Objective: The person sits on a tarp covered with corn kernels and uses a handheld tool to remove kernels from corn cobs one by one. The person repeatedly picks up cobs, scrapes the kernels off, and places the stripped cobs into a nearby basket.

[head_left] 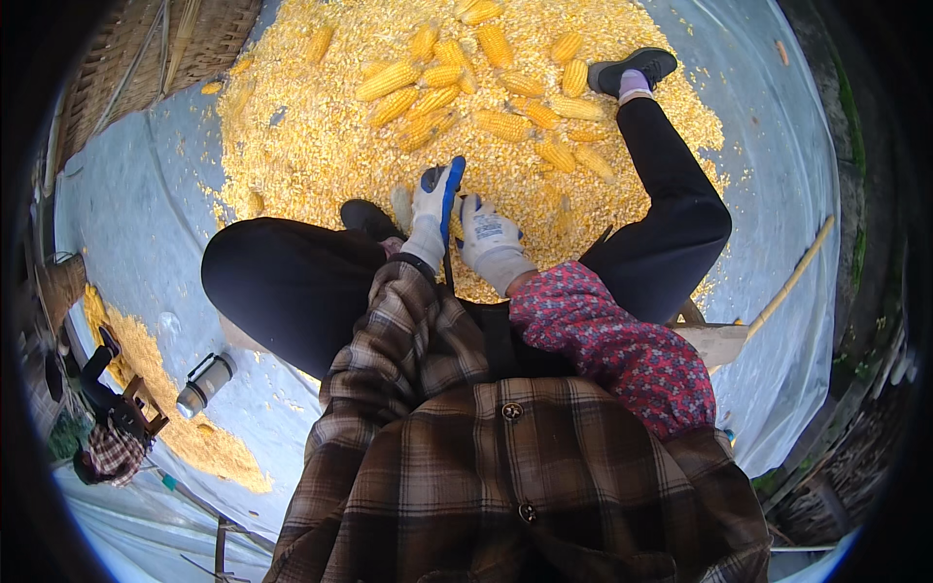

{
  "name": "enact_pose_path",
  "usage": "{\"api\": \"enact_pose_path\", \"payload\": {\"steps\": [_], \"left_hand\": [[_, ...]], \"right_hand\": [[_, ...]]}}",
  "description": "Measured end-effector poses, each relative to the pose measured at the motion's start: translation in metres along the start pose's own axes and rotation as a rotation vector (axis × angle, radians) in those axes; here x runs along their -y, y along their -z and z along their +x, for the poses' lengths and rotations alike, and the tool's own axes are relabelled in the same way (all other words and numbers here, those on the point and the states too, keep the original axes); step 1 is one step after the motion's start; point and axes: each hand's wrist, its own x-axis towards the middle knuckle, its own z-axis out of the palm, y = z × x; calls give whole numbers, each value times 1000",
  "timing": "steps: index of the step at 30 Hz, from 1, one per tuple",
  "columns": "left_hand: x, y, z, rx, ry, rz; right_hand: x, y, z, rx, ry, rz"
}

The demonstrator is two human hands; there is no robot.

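Note:
My left hand [435,197], in a white work glove with a blue palm, is held edge-up over loose corn kernels [313,175]. What it grips, if anything, is hidden. A narrow dark strip [448,270] runs below it towards my lap. Close on the right, my right hand [490,232] wears a matching glove. Its fingers curl round an ear of corn [457,224], mostly hidden, with a little yellow showing between the hands. Left of my left glove lies a pale, stripped-looking cob [401,208].
Several whole ears of corn [437,76] lie on the heap ahead. Plastic sheeting [773,146] spreads beneath. A woven mat [211,44] is at upper left, a flask [206,384] at left, a bamboo pole [794,273] at right. Another person [116,437] sits far left.

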Motion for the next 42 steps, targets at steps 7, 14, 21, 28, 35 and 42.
{"api": "enact_pose_path", "payload": {"steps": [7,14,21,28,35,42], "left_hand": [[18,0,8,119,126,-214],[26,0,22,92,29,-130],[11,3,6,175,15,59],[-23,4,-18,349,248,-54],[-24,14,-26,478,258,-235],[0,13,-5,565,4,-195]], "right_hand": [[-22,19,-15,343,-235,1033],[-15,27,-8,70,-15,343],[-15,27,-12,43,-12,453],[-57,62,-14,349,-90,804],[-78,57,16,208,-241,1575],[-49,8,39,-121,-469,2084]]}}
